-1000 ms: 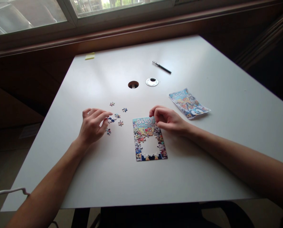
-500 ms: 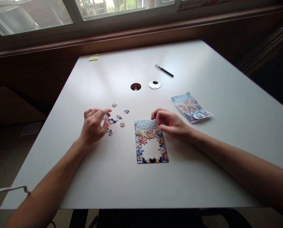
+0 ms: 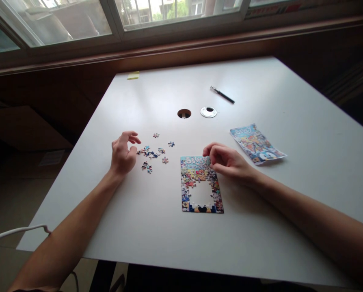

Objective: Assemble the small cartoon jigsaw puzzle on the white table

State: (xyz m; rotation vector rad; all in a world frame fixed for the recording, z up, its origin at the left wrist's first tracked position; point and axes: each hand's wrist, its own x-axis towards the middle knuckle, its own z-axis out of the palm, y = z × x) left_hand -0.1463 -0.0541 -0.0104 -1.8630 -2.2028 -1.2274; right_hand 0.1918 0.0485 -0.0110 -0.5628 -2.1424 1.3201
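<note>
A partly assembled jigsaw puzzle point(image 3: 186, 199) lies flat on the white table, with a gap in its lower middle that shows the tabletop. My right hand point(image 3: 227, 160) rests at its top right corner, fingers loosely curled and thumb apart from them; I see nothing held. Left of the puzzle is a scatter of several loose jigsaw pieces point(image 3: 152, 154). Beside their left edge hovers my left hand point(image 3: 124, 154), fingers bent and spread from the thumb, with nothing visible between them.
A creased picture sheet point(image 3: 256, 142) lies right of the puzzle. Farther back are a black pen point(image 3: 222, 94), a silver round cover point(image 3: 208, 112) and a round hole point(image 3: 184, 114) in the table point(image 3: 157, 235). A yellow sticky note point(image 3: 133, 75) marks the far left corner.
My left hand has drawn back leftward off the loose pieces, uncovering more of them. My right hand keeps its place at the puzzle corner. The whole view has shifted slightly.
</note>
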